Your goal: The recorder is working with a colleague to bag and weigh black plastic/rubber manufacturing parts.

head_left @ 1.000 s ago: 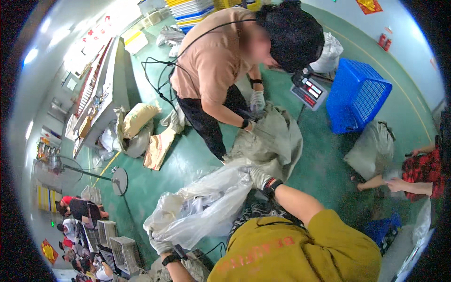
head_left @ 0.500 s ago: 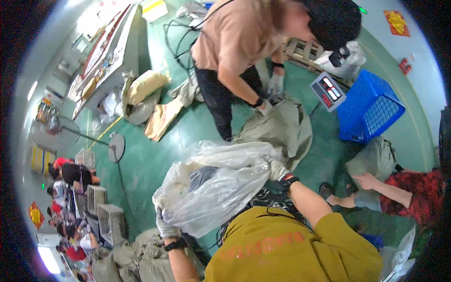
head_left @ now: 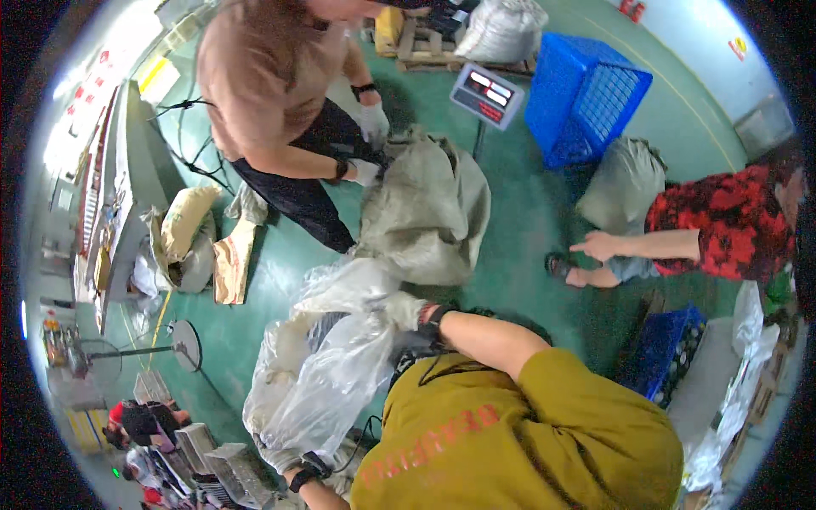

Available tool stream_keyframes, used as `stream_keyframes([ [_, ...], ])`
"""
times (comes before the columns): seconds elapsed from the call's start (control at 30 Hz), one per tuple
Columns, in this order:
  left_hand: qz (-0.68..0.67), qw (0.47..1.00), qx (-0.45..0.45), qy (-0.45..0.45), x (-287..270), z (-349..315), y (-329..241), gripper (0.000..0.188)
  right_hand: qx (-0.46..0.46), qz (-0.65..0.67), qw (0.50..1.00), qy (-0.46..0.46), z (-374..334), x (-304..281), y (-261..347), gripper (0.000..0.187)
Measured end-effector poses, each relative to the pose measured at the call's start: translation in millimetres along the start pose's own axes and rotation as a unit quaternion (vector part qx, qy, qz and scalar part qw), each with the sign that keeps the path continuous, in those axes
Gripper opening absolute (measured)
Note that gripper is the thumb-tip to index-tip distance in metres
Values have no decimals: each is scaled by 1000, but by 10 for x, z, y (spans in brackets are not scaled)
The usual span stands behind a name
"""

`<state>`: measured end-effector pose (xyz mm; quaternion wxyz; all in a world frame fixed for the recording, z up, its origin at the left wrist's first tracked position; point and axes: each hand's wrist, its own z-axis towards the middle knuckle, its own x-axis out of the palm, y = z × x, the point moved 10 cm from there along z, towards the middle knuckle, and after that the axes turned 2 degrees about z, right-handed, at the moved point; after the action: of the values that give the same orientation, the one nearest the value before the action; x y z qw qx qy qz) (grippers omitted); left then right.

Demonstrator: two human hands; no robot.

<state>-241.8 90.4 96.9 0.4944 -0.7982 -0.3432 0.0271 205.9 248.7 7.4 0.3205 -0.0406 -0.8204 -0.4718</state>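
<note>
Hanging between 2 white-gloved hands, the clear plastic bag (head_left: 340, 361) is at the lower centre of the view, in front of the mustard shirt (head_left: 518, 429). The left hand (head_left: 282, 457) is clamped on its lower left end; the right hand (head_left: 404, 310) is clamped on its right edge. The hands are well apart. Grey material (head_left: 321, 330) shows inside the bag; its kind cannot be told.

Just beyond, 1 grey-beige woven sack (head_left: 425, 208) sits on the floor. A co-worker (head_left: 263, 93) in a tan shirt has 2 gloved hands at its near left side.

Surface: smooth green floor (head_left: 527, 229), glossy where light strikes, marked with yellow lines. Room: pale walls (head_left: 697, 42), with a long grey bench (head_left: 140, 183) along the left.

Count, moving outward: 1 scale display (head_left: 486, 95), lit; 2 blue crates, the larger (head_left: 552, 102) near the display and the other (head_left: 659, 348) at the right; 1 pale filled sack (head_left: 625, 187) below the larger crate; 1 white sack (head_left: 503, 32) on 1 wooden pallet (head_left: 416, 47); 1 yellowish sack (head_left: 189, 223) by the bench; 1 floor fan (head_left: 185, 346); 1 person in red and black (head_left: 714, 221) at the right, arm extended. People at lower left are too small to count.
</note>
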Motion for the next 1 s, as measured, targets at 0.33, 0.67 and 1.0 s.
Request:
stream_keyframes([
  [0.33,101,994,-16,-36,-705,345,-126,54,49,267,961,48,72,686,-774,17],
  [0.67,132,991,-3,15,-666,853,-207,52,1,154,984,-85,-210,528,-465,17],
  [1.0,58,997,-21,52,-163,676,-107,47,-118,-101,974,-163,-492,389,-85,13],
])
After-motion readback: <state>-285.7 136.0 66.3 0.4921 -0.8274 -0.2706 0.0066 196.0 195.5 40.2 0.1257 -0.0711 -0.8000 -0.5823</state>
